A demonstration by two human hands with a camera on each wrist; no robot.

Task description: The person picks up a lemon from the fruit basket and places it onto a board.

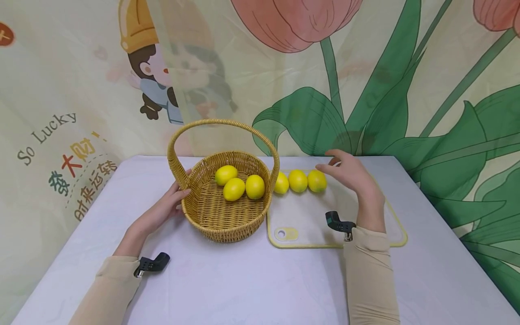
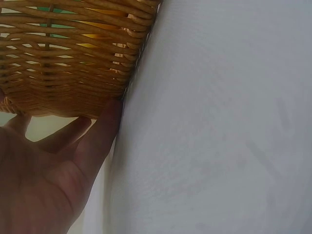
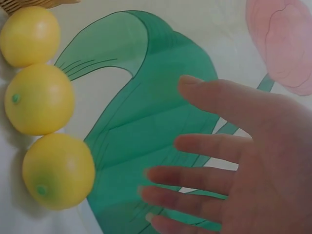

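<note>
A wicker basket (image 1: 227,232) with a tall arched handle holds three yellow lemons (image 1: 234,189). My left hand (image 1: 164,207) rests against its left side, near the foot of the handle. In the left wrist view the extended fingers of that hand (image 2: 53,165) touch the woven wall (image 2: 73,73) low down by the table. Three more lemons (image 1: 298,181) lie in a row on a white cutting board (image 1: 317,221), the leftmost partly hidden by the basket. Above and right of the row is my right hand (image 1: 349,171), its fingers spread apart and holding nothing; the right wrist view shows a gap to the nearest lemon (image 3: 58,171).
The board has a yellow-green edge and a hanging hole at its front left corner. Everything stands on a table with a white cloth (image 1: 243,284). Behind it hangs a curtain (image 1: 227,58) printed with tulips and a cartoon figure.
</note>
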